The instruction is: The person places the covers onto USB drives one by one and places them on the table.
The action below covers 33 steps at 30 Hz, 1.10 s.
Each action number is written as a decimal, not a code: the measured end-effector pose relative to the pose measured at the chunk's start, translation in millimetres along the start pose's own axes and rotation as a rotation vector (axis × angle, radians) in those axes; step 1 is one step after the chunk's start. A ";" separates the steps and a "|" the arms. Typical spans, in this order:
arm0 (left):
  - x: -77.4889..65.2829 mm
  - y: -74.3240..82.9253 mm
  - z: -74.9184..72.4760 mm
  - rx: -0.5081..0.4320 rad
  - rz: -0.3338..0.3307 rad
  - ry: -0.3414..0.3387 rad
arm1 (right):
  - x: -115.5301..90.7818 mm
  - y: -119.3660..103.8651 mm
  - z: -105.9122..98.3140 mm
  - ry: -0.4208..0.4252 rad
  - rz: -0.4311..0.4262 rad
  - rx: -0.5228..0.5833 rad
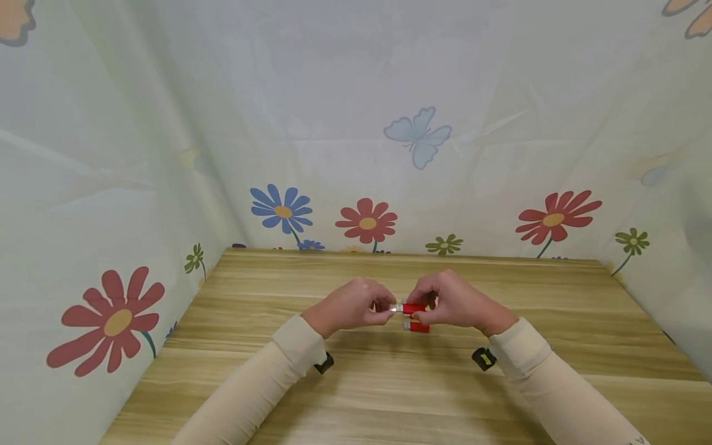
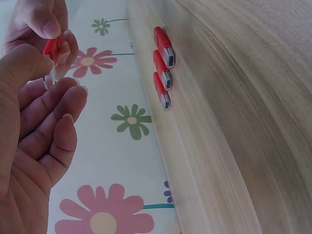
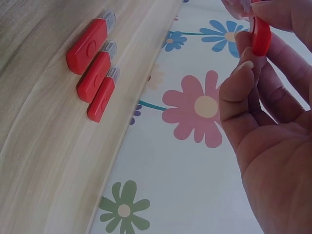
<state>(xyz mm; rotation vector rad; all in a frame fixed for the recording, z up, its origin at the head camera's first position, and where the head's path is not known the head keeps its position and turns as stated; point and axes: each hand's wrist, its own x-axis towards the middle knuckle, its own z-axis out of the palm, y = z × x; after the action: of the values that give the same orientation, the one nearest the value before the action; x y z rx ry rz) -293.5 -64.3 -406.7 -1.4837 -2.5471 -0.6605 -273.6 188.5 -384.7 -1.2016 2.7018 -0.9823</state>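
Observation:
Above the wooden table, my two hands meet at a red USB stick (image 1: 414, 308). My right hand (image 1: 453, 303) pinches its red body between thumb and fingers. At the plug end, my left hand (image 1: 356, 304) pinches a small clear cap (image 2: 48, 81) between thumb and fingertips. Three more red USB sticks lie side by side on the table below. In the right wrist view they are a near stick (image 3: 87, 46), a middle stick (image 3: 94, 76) and a far stick (image 3: 101, 101), each with a clear cap over its metal plug. The head view hides part of this row behind the right hand.
The wood-grain table (image 1: 378, 395) runs back to a pale curtain (image 1: 311, 111) printed with flowers and a butterfly, which also hangs along both sides. A dark wrist device (image 1: 484, 358) sits under the right cuff, and another device (image 1: 324, 363) under the left.

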 end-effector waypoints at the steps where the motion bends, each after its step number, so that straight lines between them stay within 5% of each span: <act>1: 0.2 -0.2 0.2 0.002 0.000 0.000 | -0.1 0.0 0.1 0.002 0.000 -0.003; 33: -0.3 2.2 4.9 -0.022 -0.009 0.008 | 4.2 1.2 7.6 -0.003 -0.010 -0.009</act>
<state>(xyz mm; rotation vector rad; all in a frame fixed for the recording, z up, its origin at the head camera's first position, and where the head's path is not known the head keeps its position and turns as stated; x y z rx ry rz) -291.0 -61.5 -410.5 -1.4742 -2.5501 -0.6958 -275.4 182.2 -390.5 -1.2183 2.7030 -0.9696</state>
